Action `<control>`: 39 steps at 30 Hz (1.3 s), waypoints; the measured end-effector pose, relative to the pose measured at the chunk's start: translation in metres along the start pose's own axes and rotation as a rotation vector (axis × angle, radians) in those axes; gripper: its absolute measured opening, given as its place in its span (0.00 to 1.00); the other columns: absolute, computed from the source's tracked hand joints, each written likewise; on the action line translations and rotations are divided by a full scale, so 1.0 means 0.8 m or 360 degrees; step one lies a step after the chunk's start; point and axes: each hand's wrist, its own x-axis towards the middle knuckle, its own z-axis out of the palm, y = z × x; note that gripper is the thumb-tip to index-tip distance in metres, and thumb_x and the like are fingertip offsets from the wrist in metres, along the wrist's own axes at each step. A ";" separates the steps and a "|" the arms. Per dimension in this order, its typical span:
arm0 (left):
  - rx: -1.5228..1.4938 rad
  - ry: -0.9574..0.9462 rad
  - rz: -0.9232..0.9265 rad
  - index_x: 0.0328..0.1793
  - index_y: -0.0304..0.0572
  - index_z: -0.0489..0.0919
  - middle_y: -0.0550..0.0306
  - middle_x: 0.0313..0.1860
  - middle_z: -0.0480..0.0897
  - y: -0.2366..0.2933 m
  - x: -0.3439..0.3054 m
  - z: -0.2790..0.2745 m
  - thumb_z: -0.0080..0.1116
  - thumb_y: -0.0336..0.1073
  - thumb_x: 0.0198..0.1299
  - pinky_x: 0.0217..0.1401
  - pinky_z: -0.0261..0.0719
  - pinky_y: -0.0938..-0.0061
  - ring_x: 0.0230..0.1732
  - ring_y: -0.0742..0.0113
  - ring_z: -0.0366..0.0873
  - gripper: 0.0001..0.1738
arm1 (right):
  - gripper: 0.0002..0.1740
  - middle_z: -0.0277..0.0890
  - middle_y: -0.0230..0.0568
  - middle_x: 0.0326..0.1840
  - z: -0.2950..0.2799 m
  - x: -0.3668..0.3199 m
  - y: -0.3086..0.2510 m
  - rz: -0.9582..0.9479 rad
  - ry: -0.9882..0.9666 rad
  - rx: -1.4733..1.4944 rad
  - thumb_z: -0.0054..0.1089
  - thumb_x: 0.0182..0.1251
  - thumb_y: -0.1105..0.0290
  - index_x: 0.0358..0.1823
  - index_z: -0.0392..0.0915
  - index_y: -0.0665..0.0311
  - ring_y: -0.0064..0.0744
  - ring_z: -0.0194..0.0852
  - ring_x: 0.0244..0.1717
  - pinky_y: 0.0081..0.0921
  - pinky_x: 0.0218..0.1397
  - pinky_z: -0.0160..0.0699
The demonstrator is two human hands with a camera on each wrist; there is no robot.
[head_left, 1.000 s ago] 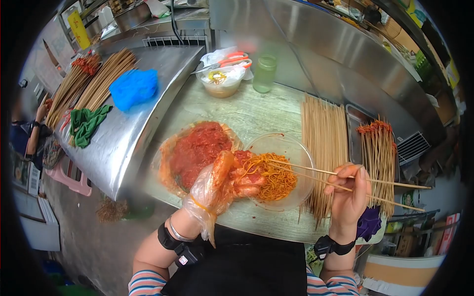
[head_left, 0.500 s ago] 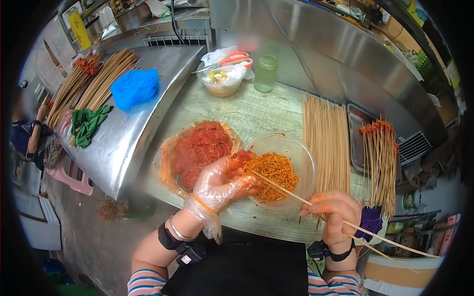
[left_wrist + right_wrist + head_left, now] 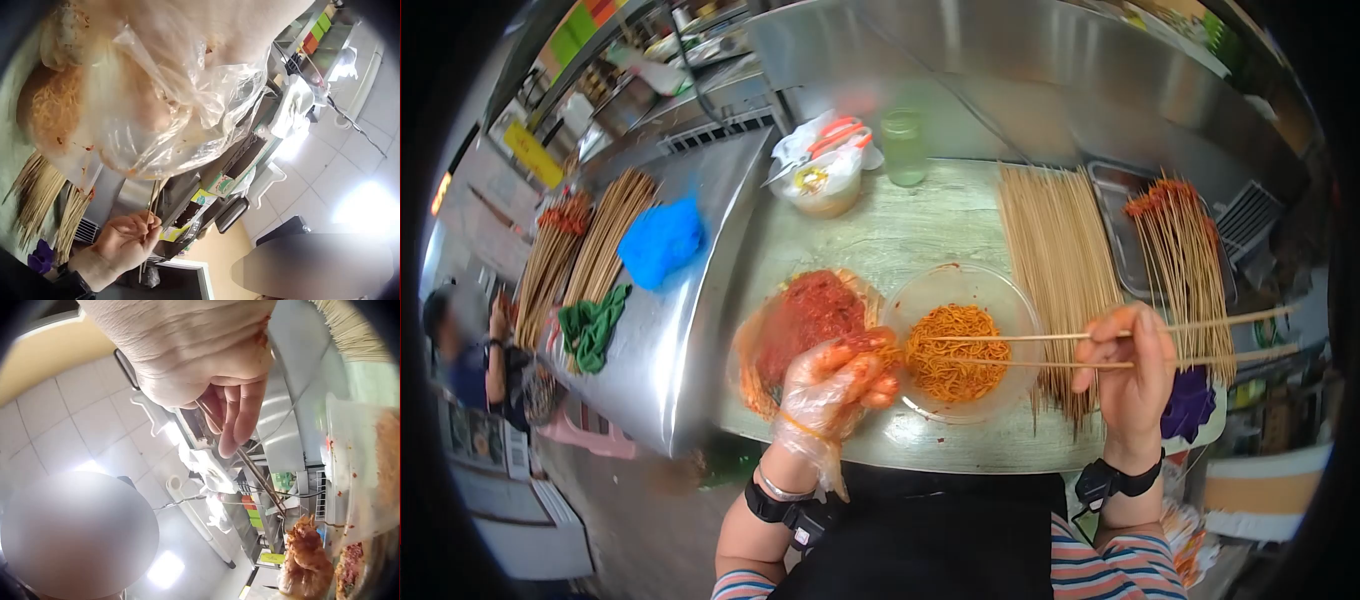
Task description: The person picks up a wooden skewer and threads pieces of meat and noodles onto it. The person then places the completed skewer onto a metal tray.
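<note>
The left hand [image 3: 832,385], in a clear plastic glove stained red, has its fingers curled around a small lump of red meat [image 3: 866,343]. It is held between the bag of red minced meat [image 3: 815,310] and the round clear tub of orange noodle-like shreds [image 3: 956,352]. Two long thin sticks [image 3: 1050,338] are gripped by the bare right hand [image 3: 1132,372], spread apart, their tips over the shreds. In the right wrist view the sticks [image 3: 253,465] reach toward the gloved fingers and the meat at their tips [image 3: 304,534].
Bare skewers [image 3: 1060,270] lie right of the tub, beside a metal tray [image 3: 1112,180] and loaded skewers [image 3: 1190,260]. Behind stand a bowl with scissors [image 3: 825,190] and a green jar [image 3: 904,150]. A blue bag [image 3: 662,240] lies on the left metal surface; another person [image 3: 475,350] is far left.
The head view has shifted. The right hand has raised and spread the two sticks, whose tips have moved from the gloved fingers to over the shreds. The gloved fingers have curled in more.
</note>
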 end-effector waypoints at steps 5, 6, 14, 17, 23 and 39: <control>-0.0092 0.0040 0.0065 0.53 0.20 0.71 0.34 0.42 0.78 0.002 -0.001 0.014 0.56 0.25 0.56 0.28 0.79 0.74 0.31 0.58 0.79 0.19 | 0.22 0.75 0.51 0.28 0.005 -0.004 0.021 0.0354 0.0001 0.0117 0.32 0.74 0.60 0.36 0.70 0.72 0.31 0.75 0.18 0.21 0.24 0.76; -0.0061 0.0059 0.0082 0.53 0.20 0.72 0.34 0.42 0.78 0.003 -0.002 0.018 0.56 0.24 0.55 0.27 0.78 0.75 0.30 0.59 0.79 0.19 | 0.23 0.76 0.51 0.29 0.006 -0.005 0.028 0.0373 -0.0001 0.0136 0.32 0.74 0.59 0.36 0.71 0.73 0.32 0.76 0.19 0.22 0.24 0.77; 0.0107 0.0067 0.0067 0.54 0.20 0.71 0.36 0.42 0.79 -0.003 -0.002 0.007 0.55 0.25 0.57 0.33 0.82 0.73 0.34 0.56 0.81 0.19 | 0.23 0.76 0.48 0.28 -0.010 -0.006 0.048 0.0204 0.0143 0.0305 0.32 0.74 0.58 0.35 0.71 0.71 0.34 0.78 0.22 0.25 0.27 0.79; 0.0295 0.0109 0.0003 0.55 0.20 0.70 0.37 0.44 0.79 -0.007 -0.003 0.018 0.52 0.25 0.58 0.38 0.84 0.71 0.38 0.55 0.82 0.19 | 0.24 0.76 0.49 0.28 -0.003 -0.007 0.044 0.0226 0.0110 0.0396 0.32 0.74 0.58 0.34 0.70 0.71 0.35 0.78 0.22 0.26 0.27 0.79; 0.0380 0.0073 -0.0060 0.58 0.23 0.69 0.42 0.54 0.75 -0.004 -0.007 0.032 0.48 0.23 0.61 0.44 0.83 0.71 0.41 0.53 0.82 0.18 | 0.24 0.75 0.49 0.28 0.010 -0.009 0.052 0.0303 0.0003 0.0388 0.32 0.74 0.57 0.34 0.70 0.71 0.35 0.77 0.22 0.25 0.27 0.78; 0.0460 -0.0055 -0.0124 0.66 0.28 0.62 0.40 0.59 0.71 0.000 -0.010 0.024 0.61 0.36 0.56 0.47 0.82 0.67 0.45 0.51 0.81 0.34 | 0.23 0.76 0.47 0.28 0.020 -0.004 0.050 0.0325 -0.0124 0.0273 0.33 0.75 0.58 0.35 0.71 0.71 0.33 0.78 0.23 0.23 0.28 0.78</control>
